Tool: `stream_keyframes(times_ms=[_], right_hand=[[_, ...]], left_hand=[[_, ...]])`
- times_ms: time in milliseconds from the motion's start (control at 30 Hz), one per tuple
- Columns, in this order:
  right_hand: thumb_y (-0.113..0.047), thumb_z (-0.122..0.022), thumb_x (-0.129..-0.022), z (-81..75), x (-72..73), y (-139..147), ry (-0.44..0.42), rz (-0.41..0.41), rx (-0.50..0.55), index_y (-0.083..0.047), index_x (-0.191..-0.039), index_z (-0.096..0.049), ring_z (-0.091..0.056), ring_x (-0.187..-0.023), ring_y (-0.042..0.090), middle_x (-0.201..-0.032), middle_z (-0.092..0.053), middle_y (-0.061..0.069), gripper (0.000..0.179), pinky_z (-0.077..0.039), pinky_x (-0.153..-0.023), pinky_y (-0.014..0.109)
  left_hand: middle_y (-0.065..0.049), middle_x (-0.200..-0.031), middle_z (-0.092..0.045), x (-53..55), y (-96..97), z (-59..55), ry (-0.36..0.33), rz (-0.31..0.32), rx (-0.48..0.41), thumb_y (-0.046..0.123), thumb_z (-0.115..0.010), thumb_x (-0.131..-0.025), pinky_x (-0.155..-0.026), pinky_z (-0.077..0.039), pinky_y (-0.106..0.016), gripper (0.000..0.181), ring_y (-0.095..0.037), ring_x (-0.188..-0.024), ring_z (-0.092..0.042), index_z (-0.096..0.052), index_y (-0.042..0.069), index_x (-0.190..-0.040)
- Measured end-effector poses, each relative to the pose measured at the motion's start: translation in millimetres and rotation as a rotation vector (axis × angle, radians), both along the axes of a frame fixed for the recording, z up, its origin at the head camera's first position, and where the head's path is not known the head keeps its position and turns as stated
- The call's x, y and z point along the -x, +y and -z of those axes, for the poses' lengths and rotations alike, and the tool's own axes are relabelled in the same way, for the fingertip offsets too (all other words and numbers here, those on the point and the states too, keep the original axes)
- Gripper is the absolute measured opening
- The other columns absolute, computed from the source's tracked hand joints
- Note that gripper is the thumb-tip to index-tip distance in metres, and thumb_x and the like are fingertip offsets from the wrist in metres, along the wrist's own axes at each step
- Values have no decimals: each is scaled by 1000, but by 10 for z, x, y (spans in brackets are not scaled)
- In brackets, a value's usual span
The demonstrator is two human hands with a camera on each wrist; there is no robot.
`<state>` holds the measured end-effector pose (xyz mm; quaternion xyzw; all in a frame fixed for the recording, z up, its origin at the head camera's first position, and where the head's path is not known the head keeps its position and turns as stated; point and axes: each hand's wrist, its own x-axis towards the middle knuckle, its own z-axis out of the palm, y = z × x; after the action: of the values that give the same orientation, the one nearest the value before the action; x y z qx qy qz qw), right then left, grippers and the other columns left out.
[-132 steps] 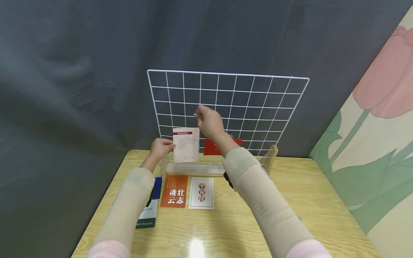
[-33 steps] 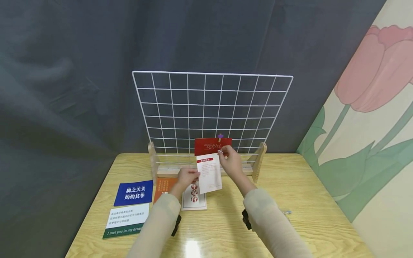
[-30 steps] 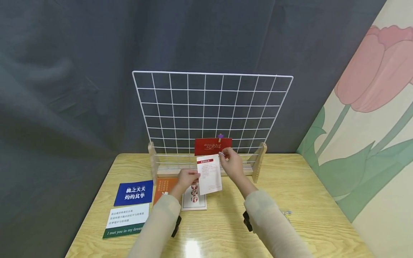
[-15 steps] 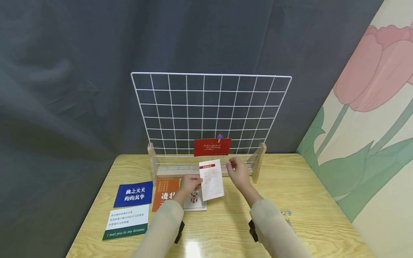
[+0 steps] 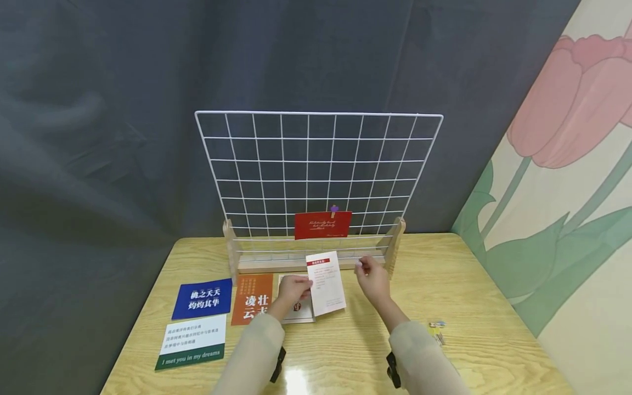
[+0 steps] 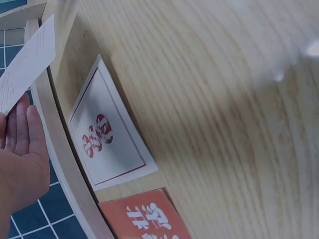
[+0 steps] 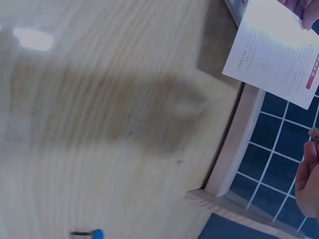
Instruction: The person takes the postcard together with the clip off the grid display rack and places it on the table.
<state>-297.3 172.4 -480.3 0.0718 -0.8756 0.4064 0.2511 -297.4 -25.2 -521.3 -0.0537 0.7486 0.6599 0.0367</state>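
My left hand (image 5: pixel 294 292) pinches the left edge of a white printed card (image 5: pixel 327 285) with a red heading bar, held up tilted in front of the rack. My right hand (image 5: pixel 373 278) is apart from the card, to its right, pinching a small wooden clothespin (image 7: pixel 314 133) that is mostly hidden by the fingers. Behind them, a white wire grid rack (image 5: pixel 308 162) stands on a wooden base. A red card (image 5: pixel 322 225) hangs low on it under a clothespin with a purple top (image 5: pixel 334 209).
A white card with red round marks (image 6: pixel 109 139) lies partly behind my left hand, beside an orange card (image 5: pixel 253 299). Farther left are a blue card (image 5: pixel 202 299) and a white-and-green card (image 5: pixel 191 341). Several small clothespins (image 5: pixel 437 331) lie on the table's right side.
Both hands have come down from the grid with the white card. Over the last second, the right hand has drawn away rightward from the card's top corner, and the card has lowered slightly.
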Motion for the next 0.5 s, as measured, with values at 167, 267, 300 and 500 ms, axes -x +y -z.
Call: stream_keyframes(times_ms=[167,267,300,500], right_hand=[[2,-58,-76,115,-71,107,-40,28,10,7,-84,-60,-57,-61,24,-66,-60,9,10,-47,-54,32],[0,-58,-76,172,-112,173,-79,58,12,7,-85,-60,-57,-61,23,-67,-59,9,11,-46,-53,32],[-1,-58,-76,189,-125,194,-89,68,8,6,-86,-60,-57,-62,23,-67,-59,8,12,-46,-53,31],[-2,-58,-78,280,-215,302,-145,100,-6,7,-86,-59,-55,-60,21,-66,-58,7,13,-44,-50,29]], left_hand=[[-15,-69,-62,-23,29,55,-11,-11,-9,1,-61,-77,-56,-51,-30,17,-13,-53,-58,-62,-12,-87],[-14,-68,-62,-39,47,80,-31,-21,-11,2,-62,-77,-56,-51,-31,16,-10,-50,-56,-62,-11,-87],[-13,-68,-62,-42,53,90,-39,-24,-17,2,-62,-76,-57,-51,-32,16,-9,-50,-56,-62,-10,-87],[-13,-66,-61,-60,92,143,-69,-40,-38,1,-61,-77,-56,-51,-31,17,-9,-50,-55,-62,-11,-88]])
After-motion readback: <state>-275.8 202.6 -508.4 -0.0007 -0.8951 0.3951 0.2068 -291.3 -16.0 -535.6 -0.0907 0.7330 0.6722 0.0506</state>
